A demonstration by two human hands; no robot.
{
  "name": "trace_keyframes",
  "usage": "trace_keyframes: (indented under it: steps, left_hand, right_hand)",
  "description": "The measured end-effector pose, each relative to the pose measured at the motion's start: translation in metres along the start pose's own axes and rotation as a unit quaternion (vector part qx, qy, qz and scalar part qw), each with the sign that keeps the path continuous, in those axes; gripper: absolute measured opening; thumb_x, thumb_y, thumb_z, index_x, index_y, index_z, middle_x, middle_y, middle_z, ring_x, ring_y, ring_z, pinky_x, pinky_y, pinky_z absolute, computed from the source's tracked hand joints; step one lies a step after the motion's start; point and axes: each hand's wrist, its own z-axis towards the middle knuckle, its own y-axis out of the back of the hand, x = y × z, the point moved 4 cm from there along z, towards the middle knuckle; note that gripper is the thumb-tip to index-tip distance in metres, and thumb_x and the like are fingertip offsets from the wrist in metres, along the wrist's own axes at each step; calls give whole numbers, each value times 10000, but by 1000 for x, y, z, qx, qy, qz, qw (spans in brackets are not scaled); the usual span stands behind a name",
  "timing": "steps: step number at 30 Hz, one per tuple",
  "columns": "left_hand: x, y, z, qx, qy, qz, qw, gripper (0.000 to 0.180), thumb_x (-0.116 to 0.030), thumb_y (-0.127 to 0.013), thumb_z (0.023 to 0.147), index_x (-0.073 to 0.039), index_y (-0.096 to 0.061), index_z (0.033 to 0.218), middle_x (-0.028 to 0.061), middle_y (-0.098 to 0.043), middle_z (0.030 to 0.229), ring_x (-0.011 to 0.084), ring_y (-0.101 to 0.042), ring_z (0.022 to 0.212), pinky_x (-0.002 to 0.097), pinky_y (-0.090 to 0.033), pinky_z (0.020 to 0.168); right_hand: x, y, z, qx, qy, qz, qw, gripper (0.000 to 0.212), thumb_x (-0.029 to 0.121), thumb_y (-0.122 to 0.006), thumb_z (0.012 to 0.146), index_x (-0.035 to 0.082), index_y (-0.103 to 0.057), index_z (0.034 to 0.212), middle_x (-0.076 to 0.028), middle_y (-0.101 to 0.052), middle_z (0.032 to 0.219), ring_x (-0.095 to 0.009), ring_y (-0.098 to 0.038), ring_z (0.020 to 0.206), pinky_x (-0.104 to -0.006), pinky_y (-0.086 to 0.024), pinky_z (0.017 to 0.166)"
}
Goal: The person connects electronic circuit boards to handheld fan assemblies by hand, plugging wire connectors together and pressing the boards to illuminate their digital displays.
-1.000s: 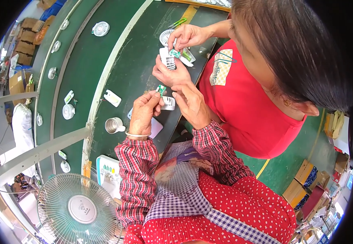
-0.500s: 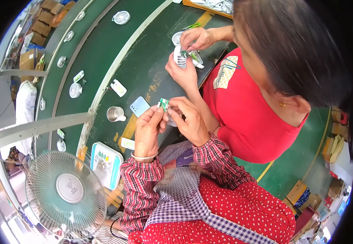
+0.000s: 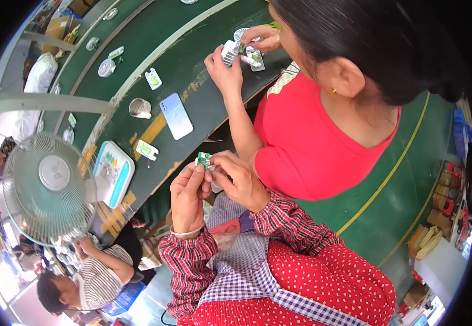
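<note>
Fingers [image 3: 194, 178] on white-patched green circuit board [image 3: 204, 158]

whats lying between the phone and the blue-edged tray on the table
In the head view, a small white casing with a green part lies between the phone and tray, beside a yellow stripe.

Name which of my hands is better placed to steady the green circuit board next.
Probably the left hand: its thumb is at the lower edge of the green circuit board, apparently pinching it. The right hand curls beside the board; whether its fingertips touch it is unclear.
</note>
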Motion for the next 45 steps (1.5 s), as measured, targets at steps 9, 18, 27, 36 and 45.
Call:
trace_keyframes:
  steps: [9, 18, 27, 36, 45]
  left_hand:
    - [35, 30, -49, -65, -11, -64, 996, 125, -132, -530, 945, -23, -592, 948, -17, -560, 752, 26, -434, 578, 155, -325, 498]
    - [66, 52, -121, -151, -36, -100, 983, 122, -131, -542, 940, -28, -604, 921, -9, -574, 745, 41, -444, 586, 174, -344, 519]
    - [81, 54, -143, -162, -27, -98, 982, 118, -132, -548, 939, -26, -600, 933, -7, -568, 737, 41, -439, 580, 170, -338, 512]
    - [81, 55, -148, -155, -28, -75, 985, 131, -139, -548, 940, -27, -615, 948, -16, -567, 738, 37, -434, 585, 169, -336, 524]
    - [75, 42, -120, -148, -3, -56, 987, 117, -121, -544, 937, -14, -587, 962, 2, -575, 747, 51, -440, 577, 179, -336, 513]
  right_hand:
    - [-10, -26, -29, 119, 13, 10, 993, 118, -21, -522, 820, -29, -521, 938, -183, -545, 948, -375, -582, 866, -389, -476, 738]
    - [-7, -52, -84, 217, 32, 10, 976, 197, -32, -547, 818, -56, -541, 1013, -172, -553, 965, -326, -592, 864, -350, -482, 739]
    - [-10, -62, -115, 249, 24, 27, 968, 194, -2, -557, 822, -41, -548, 1011, -170, -553, 974, -344, -581, 873, -370, -477, 747]
    - [-9, -65, -107, 243, 33, 11, 969, 239, -49, -533, 792, -25, -546, 1029, -164, -560, 1001, -338, -597, 869, -373, -489, 727]
    - [-24, -45, -88, 230, 23, 4, 973, 254, -47, -539, 785, -16, -553, 1037, -154, -572, 985, -332, -596, 871, -376, -487, 737]
